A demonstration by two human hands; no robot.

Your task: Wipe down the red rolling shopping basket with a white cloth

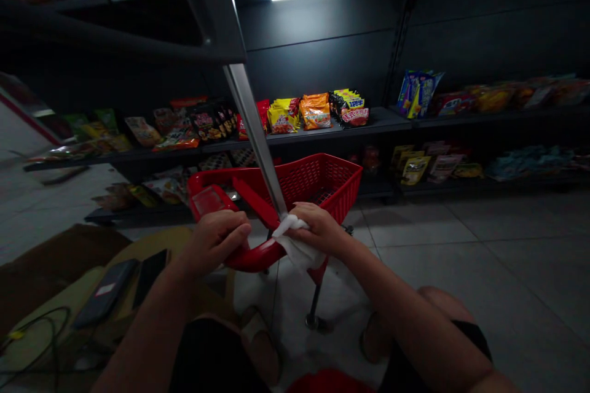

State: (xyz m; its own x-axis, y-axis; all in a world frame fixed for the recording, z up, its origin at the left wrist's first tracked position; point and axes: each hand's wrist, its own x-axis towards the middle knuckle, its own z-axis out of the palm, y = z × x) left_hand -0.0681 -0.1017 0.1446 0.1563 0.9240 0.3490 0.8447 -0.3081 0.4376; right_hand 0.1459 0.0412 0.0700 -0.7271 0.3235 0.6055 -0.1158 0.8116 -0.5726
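A red shopping basket cart (318, 181) on a wheeled stand sits right in front of me. My left hand (216, 239) curls over the cart's red rim near a clear flap, with the fingers closed on it. Pressed against the same rim, my right hand (318, 227) grips a white cloth (299, 252), which hangs down below the hand. A grey metal pole (258, 135) rises diagonally between the hands and partly hides the basket.
Dark shelves (382, 120) along the back hold several snack packets (316, 112) and more goods at right. A cardboard sheet with two phones (110, 288) and cables lies at lower left. Tiled floor (483, 245) spreads to the right. My knees show at the bottom.
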